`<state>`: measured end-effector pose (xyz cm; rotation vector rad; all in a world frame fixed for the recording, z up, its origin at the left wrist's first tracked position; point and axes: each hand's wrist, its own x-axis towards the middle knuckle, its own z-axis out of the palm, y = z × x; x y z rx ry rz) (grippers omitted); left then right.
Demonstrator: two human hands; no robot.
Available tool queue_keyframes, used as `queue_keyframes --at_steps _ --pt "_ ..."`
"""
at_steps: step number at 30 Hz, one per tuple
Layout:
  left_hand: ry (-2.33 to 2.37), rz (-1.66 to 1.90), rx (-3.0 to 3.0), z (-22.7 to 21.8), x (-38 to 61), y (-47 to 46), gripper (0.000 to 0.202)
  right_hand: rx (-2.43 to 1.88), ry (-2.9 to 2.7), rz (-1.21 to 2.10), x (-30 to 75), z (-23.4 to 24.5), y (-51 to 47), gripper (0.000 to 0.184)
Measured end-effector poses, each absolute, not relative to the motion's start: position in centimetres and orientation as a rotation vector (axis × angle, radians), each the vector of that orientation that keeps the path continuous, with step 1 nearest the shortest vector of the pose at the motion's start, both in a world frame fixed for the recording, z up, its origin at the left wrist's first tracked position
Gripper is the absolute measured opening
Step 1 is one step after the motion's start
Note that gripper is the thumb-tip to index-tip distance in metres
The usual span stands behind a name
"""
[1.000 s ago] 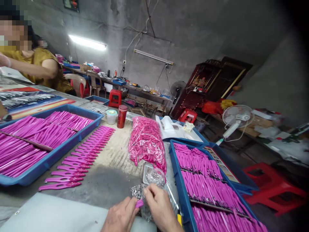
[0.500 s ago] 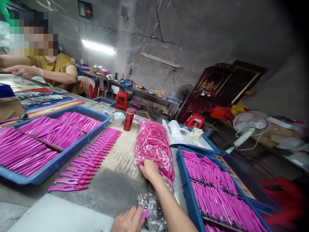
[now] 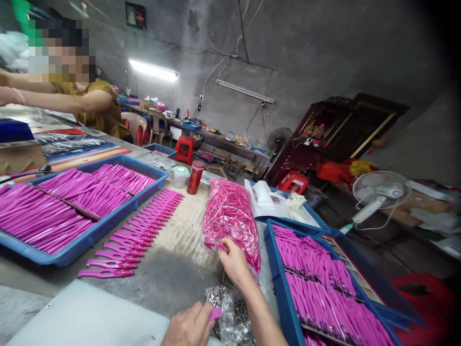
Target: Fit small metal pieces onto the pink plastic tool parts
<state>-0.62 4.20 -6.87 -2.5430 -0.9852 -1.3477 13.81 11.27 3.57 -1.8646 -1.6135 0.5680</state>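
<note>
At the bottom edge, my left hand (image 3: pixel 189 325) is closed around a flat magenta piece (image 3: pixel 215 314), whose end sticks out past the fingers; the rest is hidden. My right hand (image 3: pixel 235 262) is at the near end of a clear plastic bag (image 3: pixel 230 206) full of small dark-pink pieces. Its fingers are curled together there; what they pinch cannot be made out. Beside my left hand lies a crumpled clear bag (image 3: pixel 228 319) with small shiny metal parts. To the left, a row of magenta clip-like pieces (image 3: pixel 124 252) with darker pink tips lies on the table.
Blue trays of magenta strips stand left (image 3: pixel 65 259) and right (image 3: pixel 284 283). A white sheet (image 3: pixel 86 317) lies in front. Beyond are a red canister (image 3: pixel 195 178) and a lidded tub (image 3: pixel 179 178). A co-worker (image 3: pixel 101 110) sits far left; a white fan (image 3: pixel 382 190) stands right.
My right hand has shifted slightly right at the bag's near end, its fingers more curled. The left hand still holds the magenta piece. The co-worker's arms have moved left; the view has turned slightly.
</note>
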Motion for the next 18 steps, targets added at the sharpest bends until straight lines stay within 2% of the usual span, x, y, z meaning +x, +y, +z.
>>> queue_keyframes --at_steps 5,11,18 --pt "-0.953 -1.364 -2.609 -6.0 -0.9 4.0 0.021 -1.659 -1.385 0.821 14.1 3.7 6.9 0.026" --pt "-0.846 -1.362 -2.726 -3.4 -1.7 3.5 0.020 -1.495 -0.953 1.075 14.2 3.2 2.3 0.041" --pt "-0.832 -1.406 -2.700 -3.0 -1.4 2.5 0.020 -1.426 -0.751 1.075 14.4 1.8 0.2 0.050"
